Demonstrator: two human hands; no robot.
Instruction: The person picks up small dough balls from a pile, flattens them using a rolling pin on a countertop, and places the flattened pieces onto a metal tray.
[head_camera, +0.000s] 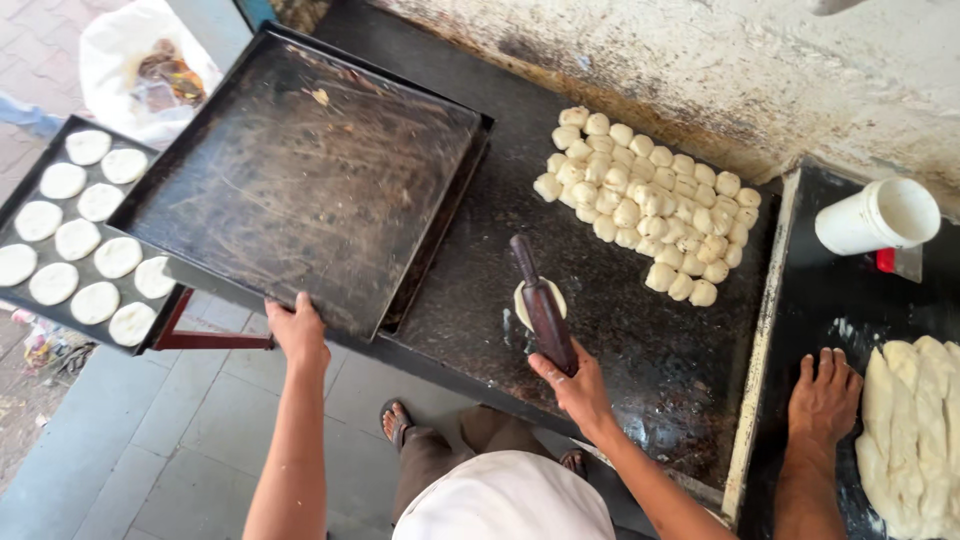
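A dark wooden rolling pin (541, 310) is being gripped at its near end by the right hand (577, 385), the grip closed fully round the handle. The pin's long axis is running away from the person, slightly leftward, and its middle is lying across a flattened dough disc (524, 300) on the dark counter (640, 370). The disc is therefore sitting just ahead of the right hand, directly under the pin, and the right hand is by far the nearer of the two to it.

The near edge of a large empty black baking tray (300, 170) is being held by the left hand (298, 332), with the fingers curled over the rim; the tray is lying partly on the counter and is overhanging its left end. Further left, a second tray (20, 210) filled with flattened dough rounds (85, 235) is being carried on a lower stand.

Beyond the pin, to the right, a cluster of small raw dough balls (645, 205) is being kept on the counter, well apart from the disc. At the far right, on a separate dark surface, another person's hand (824, 395) is being rested beside a slab of dough (912, 430), with a white plastic cup (878, 215) lying tipped behind it. A sandalled foot (396, 422) is showing on the tiled floor below.
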